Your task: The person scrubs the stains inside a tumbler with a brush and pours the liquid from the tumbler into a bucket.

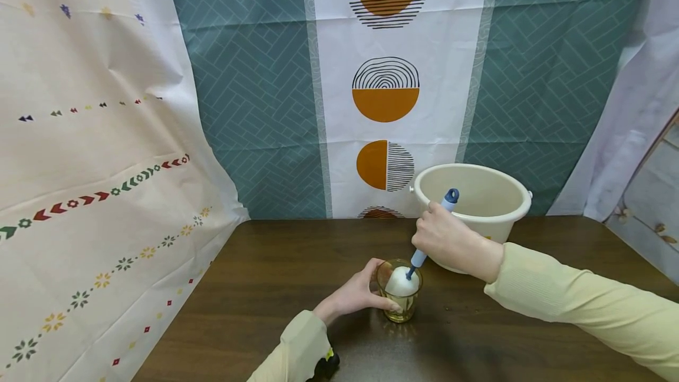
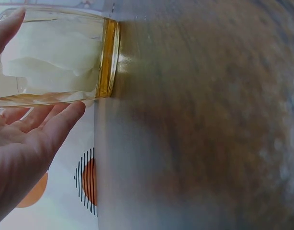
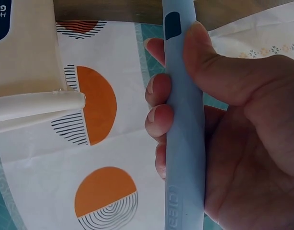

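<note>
An amber-tinted glass [image 1: 401, 313] stands upright on the dark wooden table. Around its left side my left hand [image 1: 354, 295] holds it, with the thumb on the near side and fingers on the far side. Inside the glass sits the white sponge head [image 1: 401, 283] of a cleaning brush, which shows pale through the glass [image 2: 56, 52] in the left wrist view. Above it my right hand [image 1: 450, 240] grips the brush's light blue handle [image 1: 419, 257], which tilts up to the right. In the right wrist view the fingers wrap around the handle [image 3: 184, 129] and the thumb lies along it.
A cream bucket [image 1: 493, 230] stands behind and right of the glass, close to my right hand. A few small drops dot the wooden table [image 1: 276, 287]. Patterned cloth [image 1: 254, 105] hangs along the back, with another light cloth [image 1: 106, 164] at the left.
</note>
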### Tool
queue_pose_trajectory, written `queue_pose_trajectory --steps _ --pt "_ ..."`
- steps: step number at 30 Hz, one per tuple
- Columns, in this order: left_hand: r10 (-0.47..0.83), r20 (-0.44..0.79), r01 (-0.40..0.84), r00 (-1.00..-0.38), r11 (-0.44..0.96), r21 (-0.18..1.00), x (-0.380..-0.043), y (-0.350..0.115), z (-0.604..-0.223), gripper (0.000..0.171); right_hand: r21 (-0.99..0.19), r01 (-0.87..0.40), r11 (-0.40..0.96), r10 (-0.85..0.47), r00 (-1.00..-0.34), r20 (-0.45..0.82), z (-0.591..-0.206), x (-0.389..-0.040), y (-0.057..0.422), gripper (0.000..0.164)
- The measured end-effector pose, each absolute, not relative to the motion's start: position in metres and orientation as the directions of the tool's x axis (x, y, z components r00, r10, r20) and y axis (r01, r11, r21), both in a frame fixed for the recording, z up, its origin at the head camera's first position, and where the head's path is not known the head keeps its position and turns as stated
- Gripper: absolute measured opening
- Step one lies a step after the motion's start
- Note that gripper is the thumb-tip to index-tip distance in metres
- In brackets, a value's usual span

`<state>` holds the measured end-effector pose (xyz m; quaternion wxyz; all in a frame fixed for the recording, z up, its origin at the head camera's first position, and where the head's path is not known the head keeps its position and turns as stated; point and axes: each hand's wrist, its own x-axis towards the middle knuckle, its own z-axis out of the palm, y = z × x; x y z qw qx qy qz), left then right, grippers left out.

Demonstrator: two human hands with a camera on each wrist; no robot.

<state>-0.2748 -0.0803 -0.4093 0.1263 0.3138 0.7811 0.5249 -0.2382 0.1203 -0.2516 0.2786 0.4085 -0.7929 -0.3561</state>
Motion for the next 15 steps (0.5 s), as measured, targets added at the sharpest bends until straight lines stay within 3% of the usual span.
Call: queue_pose_trajectory --steps 8,15 --pt "0.642 0.133 0.350 -0.755 0.223 0.910 -0.2753 -0.0803 -0.4083 0.066 0.818 -0.428 0.384 -0.841 -0.527 0.119 -0.2491 -0.2343 0.1179 0.016" --pt "0.638 0.122 0.324 -0.761 0.210 0.922 -0.2746 -0.0804 -0.4086 0.068 0.795 -0.459 0.396 -0.854 -0.503 0.135 -0.2479 -0.2342 0.1215 0.020"
